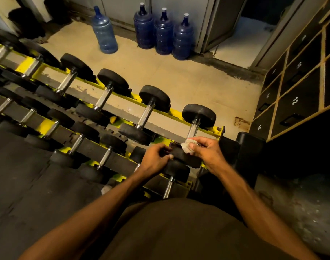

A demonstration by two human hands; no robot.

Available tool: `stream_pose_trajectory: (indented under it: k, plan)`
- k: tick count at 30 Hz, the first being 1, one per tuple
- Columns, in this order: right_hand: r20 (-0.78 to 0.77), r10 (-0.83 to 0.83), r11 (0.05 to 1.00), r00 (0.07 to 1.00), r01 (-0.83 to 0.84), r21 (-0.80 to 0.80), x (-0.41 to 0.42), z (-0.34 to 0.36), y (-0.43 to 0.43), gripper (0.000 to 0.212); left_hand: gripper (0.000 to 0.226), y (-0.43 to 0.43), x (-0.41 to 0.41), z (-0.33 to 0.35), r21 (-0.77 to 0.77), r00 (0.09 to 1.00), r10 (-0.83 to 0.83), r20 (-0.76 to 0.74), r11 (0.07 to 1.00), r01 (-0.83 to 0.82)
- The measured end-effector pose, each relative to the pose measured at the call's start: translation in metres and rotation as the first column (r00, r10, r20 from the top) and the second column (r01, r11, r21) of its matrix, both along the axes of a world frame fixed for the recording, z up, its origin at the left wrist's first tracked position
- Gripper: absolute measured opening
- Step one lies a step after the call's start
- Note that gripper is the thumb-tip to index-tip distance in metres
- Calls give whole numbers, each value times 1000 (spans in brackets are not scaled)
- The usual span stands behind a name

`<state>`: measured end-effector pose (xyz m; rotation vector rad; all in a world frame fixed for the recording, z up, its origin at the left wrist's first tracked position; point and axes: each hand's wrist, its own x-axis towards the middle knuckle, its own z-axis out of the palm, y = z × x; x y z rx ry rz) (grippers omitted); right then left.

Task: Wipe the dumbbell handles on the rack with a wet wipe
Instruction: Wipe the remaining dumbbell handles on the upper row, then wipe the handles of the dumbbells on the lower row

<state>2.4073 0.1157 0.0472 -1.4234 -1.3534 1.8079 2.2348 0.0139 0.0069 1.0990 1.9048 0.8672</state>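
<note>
The right hand (207, 151) is pinching a crumpled white wet wipe (187, 146) between thumb and curled fingers. It is pressing the wipe against the near end of the handle (193, 129) of the end dumbbell on the rack's top tier. Just beside it, the left hand (156, 158) is curling its fingers over that dumbbell's near head (186, 159), steadying it, as I read it, so that it isn't rolling in its cradle.

To do this stroke well, I'd say the wipe is wanting to be wrapped right round the bar rather than dabbed at one side. It can then be drawn up toward the far head (199, 114) with a twist of the wrist, since the bar looks textured and grime would be sitting in the grooves. The left hand should be bearing down firmly the while.

The handle is showing as a slim cylinder of bright, glinting metal, and the heads as thick round discs of dull black rubber. The wipe is looking soft, limp and bunched. The rack (123, 94) is yellow-painted metal, its rails carrying more dumbbells away to the left in tiers. Beyond it, blue plastic water bottles (163, 32) are standing on the pale floor (179, 76), and dark numbered lockers (295, 102) are lining the right side.
</note>
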Motion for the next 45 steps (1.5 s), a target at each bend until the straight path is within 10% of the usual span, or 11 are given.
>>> stream_pose_trajectory:
  k: [7,14,31,38,45]
  plan:
    - [-170,162,936,972,-206,-284,-55,6,-65,19,31,-88,-28,32,74,916,233,326,960,-271]
    - [-172,343,797,924,-382,-467,-132,-16,-138,9,32,-179,-60,32,4,792,521,318,835,-551]
    - [-154,865,457,477,-877,-151,-384,-13,-383,40,13,-452,-246,28,-63,430,878,208,451,-890]
    - [-120,856,467,503,-851,-239,-491,-21,-451,19,31,-518,-326,27,-69,509,846,160,524,-849]
    - [-48,847,500,529,-825,-263,-643,-32,-476,14,24,-558,-459,18,-120,212,950,228,243,-963]
